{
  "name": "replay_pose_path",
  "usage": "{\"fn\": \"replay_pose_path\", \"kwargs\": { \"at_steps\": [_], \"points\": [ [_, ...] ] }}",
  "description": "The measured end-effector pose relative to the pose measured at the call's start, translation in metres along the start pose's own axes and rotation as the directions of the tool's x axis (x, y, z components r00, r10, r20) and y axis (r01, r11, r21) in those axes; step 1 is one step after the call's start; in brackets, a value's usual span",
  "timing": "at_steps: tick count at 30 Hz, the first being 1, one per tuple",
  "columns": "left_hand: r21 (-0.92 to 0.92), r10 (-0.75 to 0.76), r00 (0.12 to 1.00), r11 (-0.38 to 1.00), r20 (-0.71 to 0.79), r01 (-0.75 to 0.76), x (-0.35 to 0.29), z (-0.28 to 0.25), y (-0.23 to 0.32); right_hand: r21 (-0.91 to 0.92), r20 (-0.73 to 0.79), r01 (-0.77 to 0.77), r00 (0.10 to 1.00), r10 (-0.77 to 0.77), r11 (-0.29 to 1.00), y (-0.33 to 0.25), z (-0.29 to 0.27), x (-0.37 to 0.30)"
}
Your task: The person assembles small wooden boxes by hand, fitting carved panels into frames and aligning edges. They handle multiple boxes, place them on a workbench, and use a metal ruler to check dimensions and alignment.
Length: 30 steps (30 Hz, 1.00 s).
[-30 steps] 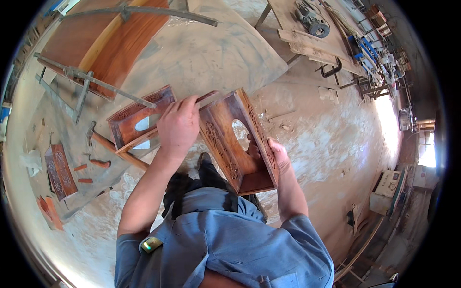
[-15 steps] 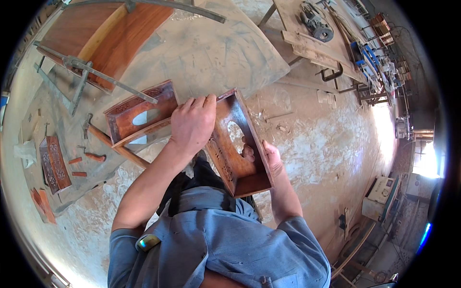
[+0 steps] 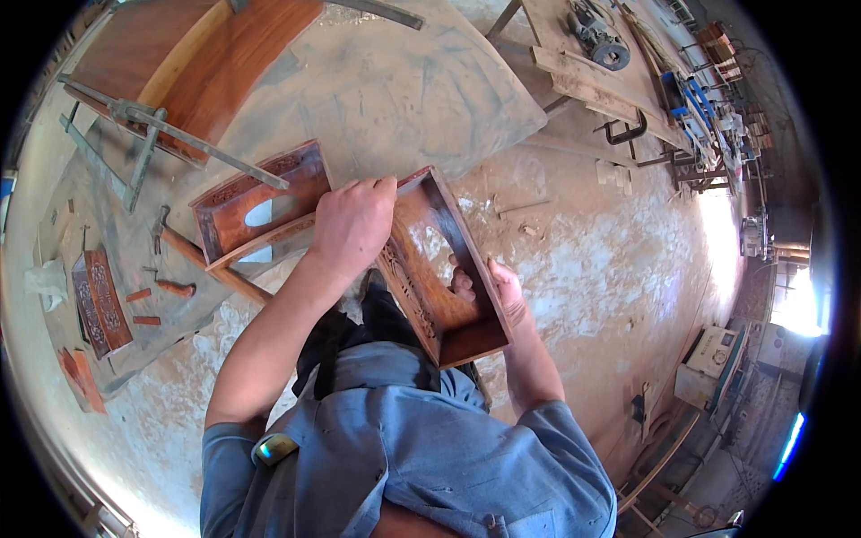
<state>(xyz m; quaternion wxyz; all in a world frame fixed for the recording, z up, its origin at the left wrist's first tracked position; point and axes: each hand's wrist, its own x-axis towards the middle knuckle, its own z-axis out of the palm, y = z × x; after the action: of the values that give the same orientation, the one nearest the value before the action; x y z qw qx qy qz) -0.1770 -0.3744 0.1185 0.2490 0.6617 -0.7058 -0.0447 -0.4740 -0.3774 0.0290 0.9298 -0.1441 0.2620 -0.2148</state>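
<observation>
Both hands hold a reddish-brown wooden box (image 3: 430, 291), tilted in front of my body, with a carved side and an oval opening in its bottom panel. My left hand (image 3: 355, 220) is closed over its upper left edge; the fingertips are partly hidden. On the right, my right hand (image 3: 508, 289) grips the long side, thumb outside and fingers showing through the oval opening. A similar carved wooden box (image 3: 231, 235) with an oval cut-out lies on the worktable just left of my left hand. A hammer (image 3: 208, 260) with a wooden handle rests beside that second box.
Farther left lie a carved wooden piece (image 3: 106, 309), an orange-handled tool (image 3: 176, 289) and small wood strips (image 3: 146, 320). Metal bar clamps (image 3: 215, 154) hold a large wooden panel (image 3: 134, 54) at the upper left. A bench at upper right carries a power tool (image 3: 599, 40).
The held box's upper end has shifted slightly left, and my left hand with it. My right hand keeps its grip. The surroundings have shifted a little in view.
</observation>
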Motion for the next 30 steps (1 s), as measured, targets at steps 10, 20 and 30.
{"fn": "replay_pose_path", "kwargs": {
  "at_steps": [10, 20, 30],
  "points": [
    [-0.293, -0.048, 0.937, 0.943, 0.346, 0.156, 0.020, -0.013, -0.014, 0.056, -0.143, -0.007, 0.990, 0.015, 0.998, -0.008, -0.003, -0.007],
    [-0.437, -0.043, 0.800, 0.819, 0.598, 0.371, 0.034, -0.001, -0.034, 0.001, 0.110, 0.045, 0.993, -0.045, 0.999, -0.020, -0.012, -0.005],
    [-0.428, -0.042, 0.789, 0.822, 0.613, 0.376, 0.036, -0.002, -0.035, -0.114, 0.063, 0.099, 0.994, -0.092, 0.989, -0.016, -0.015, -0.005]
  ]
}}
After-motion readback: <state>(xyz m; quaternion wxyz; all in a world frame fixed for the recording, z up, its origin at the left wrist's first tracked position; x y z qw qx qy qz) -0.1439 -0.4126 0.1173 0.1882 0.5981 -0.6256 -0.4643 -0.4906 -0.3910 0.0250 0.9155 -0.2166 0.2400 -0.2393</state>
